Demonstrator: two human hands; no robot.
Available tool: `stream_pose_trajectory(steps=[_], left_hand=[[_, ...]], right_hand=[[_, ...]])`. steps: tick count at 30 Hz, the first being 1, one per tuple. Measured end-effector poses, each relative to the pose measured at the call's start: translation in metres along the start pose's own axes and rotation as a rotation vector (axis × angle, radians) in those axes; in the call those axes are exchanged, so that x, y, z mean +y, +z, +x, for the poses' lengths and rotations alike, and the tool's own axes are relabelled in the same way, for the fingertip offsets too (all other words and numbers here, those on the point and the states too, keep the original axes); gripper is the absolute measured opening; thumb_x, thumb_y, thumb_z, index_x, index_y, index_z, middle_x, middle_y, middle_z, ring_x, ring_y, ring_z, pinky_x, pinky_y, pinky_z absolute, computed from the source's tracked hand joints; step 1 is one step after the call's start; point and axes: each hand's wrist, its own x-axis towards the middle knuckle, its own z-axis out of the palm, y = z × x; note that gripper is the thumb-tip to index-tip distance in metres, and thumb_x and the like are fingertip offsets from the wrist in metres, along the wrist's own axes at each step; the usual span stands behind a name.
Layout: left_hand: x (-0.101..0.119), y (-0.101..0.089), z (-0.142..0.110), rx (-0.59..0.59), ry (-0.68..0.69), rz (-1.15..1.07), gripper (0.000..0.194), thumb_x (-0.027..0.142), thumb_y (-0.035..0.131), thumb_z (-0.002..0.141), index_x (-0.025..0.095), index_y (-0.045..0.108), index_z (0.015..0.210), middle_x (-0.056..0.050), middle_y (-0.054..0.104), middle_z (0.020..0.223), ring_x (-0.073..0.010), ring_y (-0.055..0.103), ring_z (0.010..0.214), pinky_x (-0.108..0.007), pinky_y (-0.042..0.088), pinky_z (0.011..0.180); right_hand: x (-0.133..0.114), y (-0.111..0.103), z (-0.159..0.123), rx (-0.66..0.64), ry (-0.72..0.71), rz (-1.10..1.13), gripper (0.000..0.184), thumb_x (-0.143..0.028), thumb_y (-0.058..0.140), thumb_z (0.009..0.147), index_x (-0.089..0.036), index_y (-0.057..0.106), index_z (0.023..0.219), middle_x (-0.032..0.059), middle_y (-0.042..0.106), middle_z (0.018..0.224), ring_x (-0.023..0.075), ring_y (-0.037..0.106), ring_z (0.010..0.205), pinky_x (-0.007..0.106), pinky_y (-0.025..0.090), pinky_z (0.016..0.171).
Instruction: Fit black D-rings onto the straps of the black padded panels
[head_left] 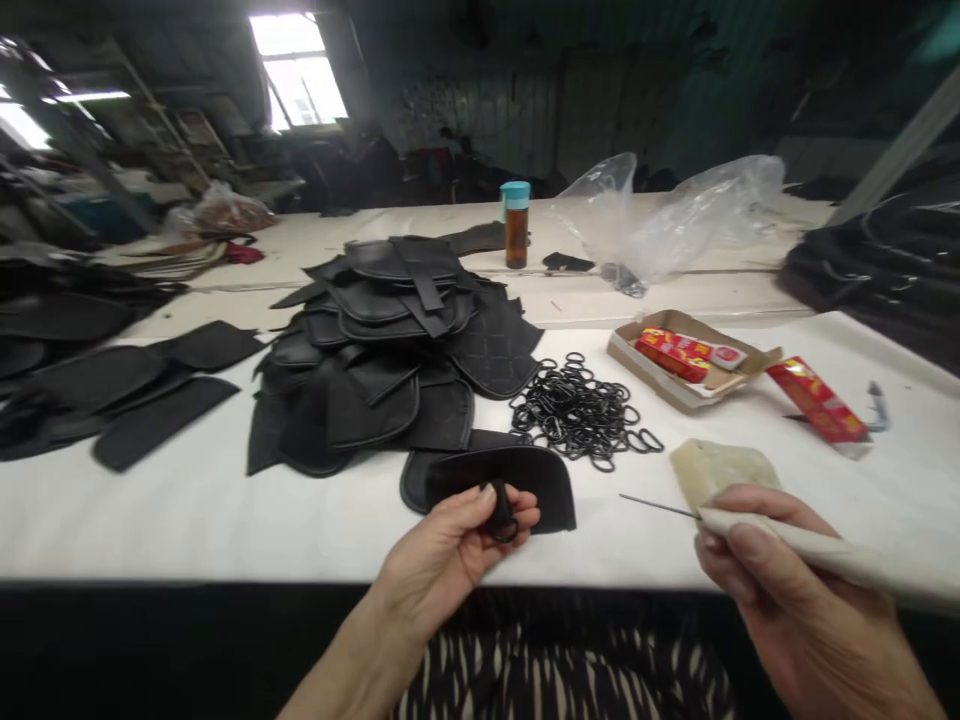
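Observation:
In my left hand [469, 530] is a short black strap [501, 508], folded through a black D-ring [505, 532] and pinched between thumb and fingers. Just behind it lies a black curved leather panel [532, 480]; whether the strap joins it I cannot tell. My right hand [787, 575] grips an awl-like tool [795, 540] with a pale handle, its thin metal spike pointing left over the table. A yellowish, wax-like block [721, 470] sits behind my right hand. Loose black rings [574, 410] are heaped beyond the panel.
A tall pile of black panels [382, 370] stands left of centre, with more black pieces [97, 380] farther left. At right are a cardboard tray [660, 392] with red packets and another red packet [821, 400]. A bottle [516, 225] and plastic bag [675, 225] stand behind.

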Motion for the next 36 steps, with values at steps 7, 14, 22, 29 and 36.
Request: stream_pose_trajectory(steps=[7,14,22,29,36], left_hand=[[-0.003,-0.011,-0.001,-0.15,0.01,0.009,0.019,0.015,0.055,0.084,0.006,0.071,0.085,-0.015,0.071,0.093,-0.0215,0.067,0.087,-0.031,0.051,0.082],[-0.003,-0.017,0.0,-0.231,0.01,0.007,0.02,0.016,0.054,0.084,0.006,0.071,0.089,-0.014,0.07,0.097,-0.0258,0.064,0.096,-0.037,0.048,0.088],[-0.003,-0.018,0.002,-0.254,0.018,-0.006,0.021,0.015,0.053,0.085,0.005,0.071,0.089,-0.014,0.07,0.097,-0.0246,0.064,0.095,-0.037,0.048,0.088],[-0.006,-0.019,0.002,-0.32,0.03,-0.066,0.021,0.015,0.053,0.085,0.005,0.071,0.088,-0.012,0.072,0.09,-0.0223,0.066,0.089,-0.039,0.048,0.089],[-0.008,-0.015,0.001,-0.249,0.059,-0.083,0.017,0.016,0.058,0.082,0.007,0.071,0.084,-0.011,0.072,0.083,-0.0196,0.066,0.081,-0.037,0.049,0.085]], right_hand=[[0.021,0.053,-0.014,-0.236,0.11,-0.046,0.031,-0.039,0.074,0.066,-0.019,0.064,0.087,-0.0003,0.056,0.062,0.0132,0.049,0.057,0.024,0.041,0.051],[0.046,0.059,-0.013,-0.299,0.069,-0.165,0.024,-0.039,0.066,0.077,-0.022,0.061,0.094,-0.0032,0.052,0.064,0.0129,0.047,0.063,0.024,0.04,0.059],[0.047,0.061,-0.014,-0.295,0.058,-0.164,0.021,-0.038,0.067,0.077,-0.025,0.061,0.093,-0.0047,0.053,0.062,0.0119,0.047,0.061,0.022,0.04,0.058],[0.048,0.069,-0.016,-0.33,0.067,-0.122,0.02,-0.036,0.069,0.075,-0.024,0.062,0.09,-0.0053,0.055,0.064,0.0098,0.049,0.06,0.019,0.042,0.058],[0.04,0.067,-0.011,-0.504,0.002,-0.249,0.014,-0.032,0.065,0.079,-0.022,0.062,0.089,0.0004,0.063,0.08,0.0152,0.057,0.071,0.024,0.047,0.065]])
